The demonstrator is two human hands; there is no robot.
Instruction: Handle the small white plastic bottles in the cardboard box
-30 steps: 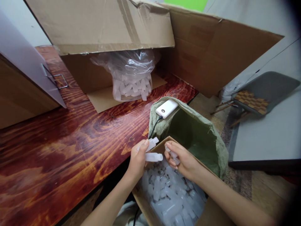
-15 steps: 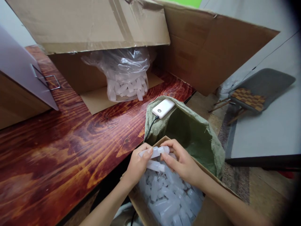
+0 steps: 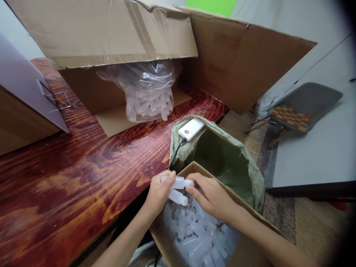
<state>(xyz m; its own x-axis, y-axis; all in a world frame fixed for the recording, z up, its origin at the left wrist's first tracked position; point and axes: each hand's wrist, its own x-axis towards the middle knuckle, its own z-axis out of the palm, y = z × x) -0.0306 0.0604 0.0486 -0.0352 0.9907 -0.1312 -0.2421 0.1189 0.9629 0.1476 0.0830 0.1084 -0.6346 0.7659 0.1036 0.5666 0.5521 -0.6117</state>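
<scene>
My left hand (image 3: 159,191) is closed around two small translucent plastic bottles, one above the other. The upper bottle (image 3: 178,182) lies nearly level and points right. The lower bottle (image 3: 178,197) slants down to the right, its narrow neck free. Thumb and forefinger of my right hand (image 3: 210,193) pinch the clear cap (image 3: 188,183) at the upper bottle's right end. Both hands are over an open cardboard box (image 3: 164,243) with many similar translucent bottles (image 3: 194,233) heaped inside. My right palm hides part of the heap.
A green woven sack (image 3: 251,167) stands open behind the box, a white power bank (image 3: 191,129) with a black cable on its rim. On the glossy wooden table (image 3: 83,178) a large carton (image 3: 119,33) shelters a clear bag (image 3: 148,96) of white pieces. A stool (image 3: 294,115) is at right.
Both hands have shifted slightly left with the bottles. The lower bottle now tilts down more and shows its neck end. My right fingers still grip the upper bottle's end.
</scene>
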